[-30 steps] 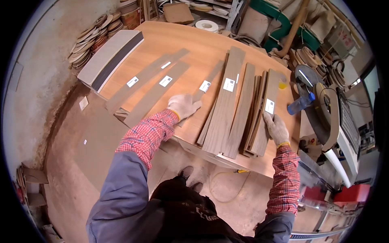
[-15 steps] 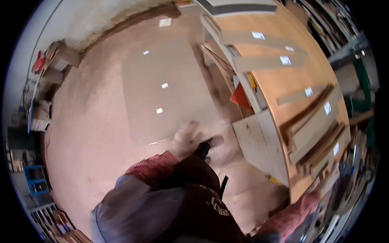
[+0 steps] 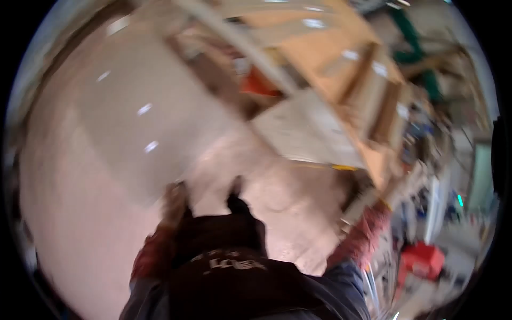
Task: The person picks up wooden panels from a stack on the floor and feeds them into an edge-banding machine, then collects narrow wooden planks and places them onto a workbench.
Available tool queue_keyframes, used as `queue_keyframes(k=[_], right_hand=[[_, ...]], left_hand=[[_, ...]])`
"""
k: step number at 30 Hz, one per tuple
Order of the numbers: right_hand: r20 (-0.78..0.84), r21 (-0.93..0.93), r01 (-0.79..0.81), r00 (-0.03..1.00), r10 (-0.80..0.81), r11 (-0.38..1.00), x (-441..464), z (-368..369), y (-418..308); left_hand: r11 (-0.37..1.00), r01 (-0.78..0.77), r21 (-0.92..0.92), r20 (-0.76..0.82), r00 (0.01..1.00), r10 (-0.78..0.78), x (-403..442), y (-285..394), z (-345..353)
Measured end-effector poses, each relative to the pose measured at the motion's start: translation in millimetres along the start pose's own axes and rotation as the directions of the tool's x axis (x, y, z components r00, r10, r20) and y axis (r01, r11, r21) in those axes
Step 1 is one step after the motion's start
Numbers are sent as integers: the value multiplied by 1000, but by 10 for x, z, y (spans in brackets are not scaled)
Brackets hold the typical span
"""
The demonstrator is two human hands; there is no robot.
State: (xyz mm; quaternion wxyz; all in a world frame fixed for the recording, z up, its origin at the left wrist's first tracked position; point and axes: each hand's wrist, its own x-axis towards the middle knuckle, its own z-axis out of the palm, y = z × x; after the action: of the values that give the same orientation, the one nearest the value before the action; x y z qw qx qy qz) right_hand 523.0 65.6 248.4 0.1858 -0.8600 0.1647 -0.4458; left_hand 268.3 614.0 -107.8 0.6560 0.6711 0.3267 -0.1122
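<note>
The whole view is smeared by motion. My left hand hangs low in front of my body, over the floor near the edge of a large greyish board. That board lies flat and bears several small white labels. No object can be made out in the left hand, and its fingers are blurred. Off to the right, my right hand is by the near corner of the wooden workbench. Whether it touches the bench is unclear, and its fingers are blurred too. Labelled strips of board lie on the bench close to that hand.
Under the bench are a pale cabinet panel, a red-orange object and a yellow item. A red machine or case stands at the lower right. Green metalwork is behind the bench.
My view has swung to the right, so the bench and floor board appear further left. My left hand has dropped closer to my side. My right hand is still by the bench's near end.
</note>
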Motion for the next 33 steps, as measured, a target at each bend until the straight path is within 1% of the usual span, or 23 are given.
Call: queue_keyframes(k=[1, 2, 3, 4, 6, 7, 8, 11, 13, 14, 16, 18, 19, 20, 21, 22, 23, 24, 25, 26, 28, 30, 33], right_hand=[[36, 175, -27, 999, 21, 984, -337, 53, -452], [250, 209, -186, 959, 132, 960, -614, 162, -305], [454, 168, -2, 888, -76, 986, -1091, 280, -148], [616, 213, 182, 737, -276, 960, -1568, 414, 4], [862, 261, -206, 489, -132, 943, -2919, 769, 400], [961, 27, -131, 275, 10, 991, -3272, 871, 72], [988, -154, 42, 39, 152, 987, -3617, 971, -296], [1000, 13, -111, 15, -11, 994, -4858, 1338, 251], [965, -31, 107, -257, 58, 994, -5328, 1672, 343], [957, -46, 95, -282, 72, 994, -5559, 1844, 427], [947, -84, 201, -289, 141, 976, -5985, 2285, 645], [976, -137, 197, -141, 166, 971, -6128, 2893, 741], [996, -74, 277, -35, 88, 958, -6384, 3380, 1179], [998, -39, 355, 51, 23, 934, -6668, 3725, 1608], [997, -48, 478, 72, 16, 877, -6471, 4037, 1389], [997, -37, 527, 74, -3, 849, -6302, 4415, 1234], [983, 29, 495, 145, -115, 868, -6142, 4693, 1026], [926, 73, 550, 273, -262, 832, -6140, 5102, 1117], [861, 142, 540, 346, -372, 830, -6081, 5438, 1209], [869, 11, 593, 393, -301, 805, -5992, 5663, 1203], [907, -203, 551, 418, -58, 809, -5917, 6054, 1261], [864, -196, 551, 489, -124, 811, -6008, 6073, 1305], [889, -103, 577, 419, -186, 810, -5987, 5857, 1657]], left_hand=[[980, 9, 200, -66, 998, 4, 15, 11, -37], [920, 44, 389, -131, 991, 8, 31, 51, -61], [894, 91, 439, -130, 991, -37, -86, 500, -40], [848, -15, 530, -128, 987, 97, -27, 135, -172], [893, 82, 443, -187, 982, 3, -75, -311, -511], [883, 187, 431, -262, 962, -76, -147, -498, -667], [864, 302, 402, -319, 931, -177, -148, -681, -934], [750, 592, 295, -454, 778, -435, -256, -1680, -1442], [678, 684, 270, -489, 704, -515, -147, -1960, -1508], [689, 679, 252, -506, 699, -504, -105, -2120, -1556], [671, 689, 273, -511, 695, -506, -2, -2410, -1847], [719, 574, 391, -542, 775, -325, 510, -2693, -1844], [669, 664, 335, -572, 707, -416, 746, -2911, -1911], [656, 654, 376, -623, 703, -344, 945, -3534, -2102], [585, 682, 439, -636, 695, -335, 1163, -3790, -2262], [666, 631, 397, -693, 682, -234, 1413, -4067, -2359], [678, 654, 336, -722, 641, -261, 1618, -4143, -2424], [794, 574, 201, -674, 669, -313, 1839, -4476, -2630], [880, 471, 59, -731, 621, -283, 2046, -4977, -2779], [853, 520, 33, -724, 601, -339, 2127, -4503, -2589], [912, 391, -123, -785, 524, -330, 2348, -4846, -2616], [907, 408, -107, -779, 532, -332, 2366, -4841, -2525], [925, 338, -174, -784, 521, -338, 2333, -4830, -2489]])
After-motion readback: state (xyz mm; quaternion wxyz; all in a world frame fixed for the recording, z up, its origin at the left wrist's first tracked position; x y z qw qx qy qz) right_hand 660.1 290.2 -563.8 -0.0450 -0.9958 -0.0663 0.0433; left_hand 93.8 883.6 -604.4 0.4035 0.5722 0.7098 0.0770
